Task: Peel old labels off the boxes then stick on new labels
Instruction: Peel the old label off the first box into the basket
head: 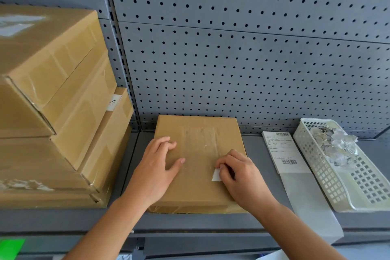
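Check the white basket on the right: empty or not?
Not empty: the white basket holds crumpled scraps of paper and film, piled at its far end.

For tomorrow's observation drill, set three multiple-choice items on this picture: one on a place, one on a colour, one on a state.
1. The basket stands: A left of the flat box; B right of the label sheet; C on the flat box.
2. The pegboard is: A grey; B red; C green.
3. The right hand: A lies flat; B pinches a white scrap; C holds the basket.
Key: B, the label sheet lies between flat box and basket; A, its panels are grey; B, fingertips close on the scrap.
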